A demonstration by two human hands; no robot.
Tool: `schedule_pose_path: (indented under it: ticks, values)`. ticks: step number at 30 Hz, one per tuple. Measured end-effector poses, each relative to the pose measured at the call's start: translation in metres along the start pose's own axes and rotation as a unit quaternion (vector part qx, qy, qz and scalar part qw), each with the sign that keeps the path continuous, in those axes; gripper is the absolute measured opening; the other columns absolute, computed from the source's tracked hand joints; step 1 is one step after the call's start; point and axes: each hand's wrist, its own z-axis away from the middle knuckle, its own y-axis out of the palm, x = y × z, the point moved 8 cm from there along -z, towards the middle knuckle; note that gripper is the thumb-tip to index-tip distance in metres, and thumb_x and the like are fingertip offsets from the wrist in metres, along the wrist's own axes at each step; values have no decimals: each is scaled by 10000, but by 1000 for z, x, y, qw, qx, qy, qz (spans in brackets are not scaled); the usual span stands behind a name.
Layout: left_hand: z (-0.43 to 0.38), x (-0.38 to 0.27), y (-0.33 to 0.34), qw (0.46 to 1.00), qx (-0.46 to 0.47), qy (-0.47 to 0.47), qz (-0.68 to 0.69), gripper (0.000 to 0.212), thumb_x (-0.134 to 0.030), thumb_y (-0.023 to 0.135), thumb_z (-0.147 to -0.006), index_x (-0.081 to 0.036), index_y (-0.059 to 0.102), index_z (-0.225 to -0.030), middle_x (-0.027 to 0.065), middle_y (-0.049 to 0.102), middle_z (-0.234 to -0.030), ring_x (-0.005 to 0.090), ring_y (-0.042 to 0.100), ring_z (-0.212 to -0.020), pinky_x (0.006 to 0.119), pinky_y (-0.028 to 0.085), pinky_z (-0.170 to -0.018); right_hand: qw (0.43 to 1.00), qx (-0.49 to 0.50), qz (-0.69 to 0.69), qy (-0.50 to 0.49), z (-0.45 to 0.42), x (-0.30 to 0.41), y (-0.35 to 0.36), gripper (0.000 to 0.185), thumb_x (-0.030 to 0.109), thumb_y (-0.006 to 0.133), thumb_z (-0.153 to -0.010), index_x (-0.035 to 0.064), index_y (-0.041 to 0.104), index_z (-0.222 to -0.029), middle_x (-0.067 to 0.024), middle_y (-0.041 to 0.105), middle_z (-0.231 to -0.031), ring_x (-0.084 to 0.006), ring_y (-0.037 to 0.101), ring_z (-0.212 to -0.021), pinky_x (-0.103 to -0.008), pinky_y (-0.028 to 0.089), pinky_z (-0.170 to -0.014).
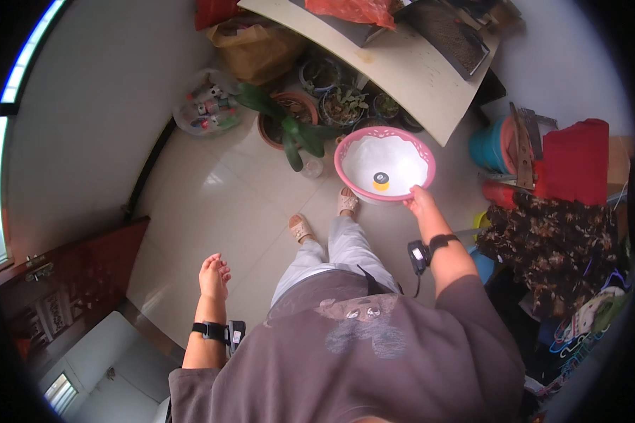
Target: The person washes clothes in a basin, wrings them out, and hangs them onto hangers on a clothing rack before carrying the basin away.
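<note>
My right hand (419, 202) grips the near right rim of a plastic basin (357, 185), thumb over the edge and fingers beneath. The basin is white inside with a pink, pierced, wavy rim. It is held off the floor with its mouth facing up. A round black and yellow sticker (381, 181) is on its inner surface, and nothing else shows inside. My left hand (214, 274) hangs over the floor at the left, with nothing in it and its fingers loosely curled.
Potted plants (299, 124) stand beyond the basin, beside a clear bag of bottles (209, 108). A table (402, 69) with a sharp corner juts out above. Buckets (487, 148), a red cloth (577, 158) and patterned fabric (550, 248) crowd the right. A wooden door (84, 285) stands at the left.
</note>
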Motion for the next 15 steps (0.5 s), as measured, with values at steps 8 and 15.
schedule_pose_path:
  ticks: [8,15]
  values:
    - [17,36,15,998,-28,-62,15,124,-127,442,-782,-97,457,-901,0,469,-679,78,439,-516,193,351,-454,994,-30,106,-12,-65,60,86,198,107,437,-748,12,432,-921,-112,475,-770,-185,473,-575,-283,440,-452]
    - [13,45,36,996,-34,-86,16,118,-131,441,-787,-93,454,-898,3,470,-689,72,437,-523,193,352,-463,983,-55,173,-27,-68,81,102,224,98,429,-754,-8,418,-950,-113,453,-785,-180,463,-586,-287,447,-475]
